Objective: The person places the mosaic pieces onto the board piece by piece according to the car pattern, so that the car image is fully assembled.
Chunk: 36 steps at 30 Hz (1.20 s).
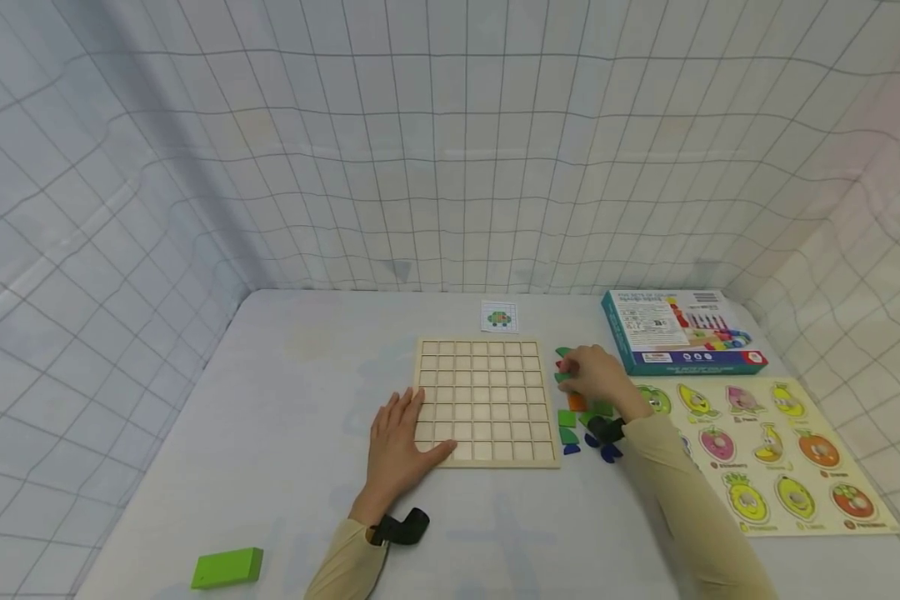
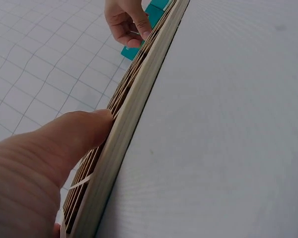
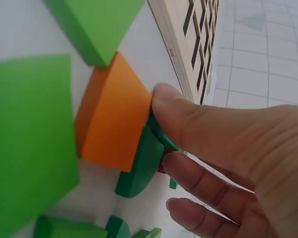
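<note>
A pale wooden grid board (image 1: 483,400) lies in the middle of the table. My left hand (image 1: 412,429) rests flat on its near left corner, and the thumb (image 2: 74,134) lies along the board's edge (image 2: 134,114). My right hand (image 1: 581,375) reaches into a pile of coloured pieces (image 1: 581,417) just right of the board. Its thumb (image 3: 188,124) and curled fingers pinch a dark green piece (image 3: 141,166) that lies against an orange piece (image 3: 114,119). Light green pieces (image 3: 30,139) lie close by.
A printed box (image 1: 678,329) stands at the back right, with a fruit puzzle board (image 1: 772,450) in front of it. A small pattern card (image 1: 499,317) lies behind the grid board. A green block (image 1: 227,568) sits near the front left edge. Netted walls surround the table.
</note>
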Available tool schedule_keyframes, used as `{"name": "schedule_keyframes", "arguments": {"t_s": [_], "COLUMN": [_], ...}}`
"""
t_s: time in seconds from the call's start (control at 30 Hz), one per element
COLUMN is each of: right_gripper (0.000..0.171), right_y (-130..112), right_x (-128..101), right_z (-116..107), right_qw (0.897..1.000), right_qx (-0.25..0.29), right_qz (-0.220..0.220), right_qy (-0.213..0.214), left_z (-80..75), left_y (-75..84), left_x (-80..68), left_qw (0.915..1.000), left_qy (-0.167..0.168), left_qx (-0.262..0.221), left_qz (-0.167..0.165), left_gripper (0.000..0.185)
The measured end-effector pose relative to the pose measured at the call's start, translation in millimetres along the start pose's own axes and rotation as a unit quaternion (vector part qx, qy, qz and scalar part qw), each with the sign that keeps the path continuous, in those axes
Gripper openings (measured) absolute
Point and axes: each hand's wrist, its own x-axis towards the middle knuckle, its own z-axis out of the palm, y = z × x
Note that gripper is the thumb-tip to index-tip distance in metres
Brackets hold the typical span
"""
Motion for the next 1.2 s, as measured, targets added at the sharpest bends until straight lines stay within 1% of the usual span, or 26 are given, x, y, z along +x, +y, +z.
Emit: {"name": "schedule_keyframes", "arguments": {"t_s": [0.13, 0.27, 0.37, 0.47, 0.6, 0.73, 0.87, 0.93, 1.03, 1.2], "right_gripper": [0.017, 0.016, 0.016, 0.016, 0.014, 0.018, 0.021, 0.02, 0.017, 0.013], "right_y": [0.4, -0.8, -1.2, -0.4, -0.9, -7.0, -17.9, -25.3, -38.0, -58.8], "right_x": [-3.2, -8.2, -10.8, -12.5, -14.6, -14.3, -10.5, -8.8, -5.4, 2.1], "right_z": [1.3, 4.5, 7.2, 9.9, 11.4, 11.3, 13.3, 14.6, 17.9, 24.1], "right_qw": [0.998, 0.994, 0.993, 0.992, 0.989, 0.984, 0.977, 0.973, 0.968, 0.966], "right_qx": [0.054, 0.102, 0.111, 0.113, 0.117, 0.128, 0.151, 0.167, 0.194, 0.226], "right_qz": [0.017, 0.03, 0.021, -0.001, -0.019, -0.023, -0.049, -0.066, -0.08, -0.077], "right_qy": [0.0, 0.014, 0.031, 0.056, 0.089, 0.119, 0.145, 0.147, 0.136, 0.101], "left_z": [1.1, 1.1, 0.6, 0.3, 0.7, 1.3, 1.3, 1.1, 0.8, 1.0], "left_y": [-0.5, -0.7, -0.4, 0.2, 0.6, 0.0, -0.9, -0.9, -0.7, -0.8], "left_x": [-0.4, -0.8, -0.7, -0.5, -0.2, -0.4, -0.3, -0.1, -0.3, -0.2], "left_qw": [1.0, 1.0, 0.9999, 0.9999, 0.9999, 0.9999, 1.0, 1.0, 1.0, 1.0], "left_qy": [-0.004, -0.004, -0.005, -0.005, -0.005, -0.004, -0.002, -0.003, -0.002, -0.001], "left_qx": [0.004, 0.008, 0.012, 0.011, 0.009, 0.01, 0.009, 0.008, 0.01, 0.008], "left_qz": [0.0, -0.002, -0.003, -0.002, 0.0, 0.0, 0.001, 0.001, -0.001, -0.001], "left_gripper": [0.092, 0.092, 0.092, 0.092, 0.092, 0.092, 0.092, 0.092, 0.092, 0.092]}}
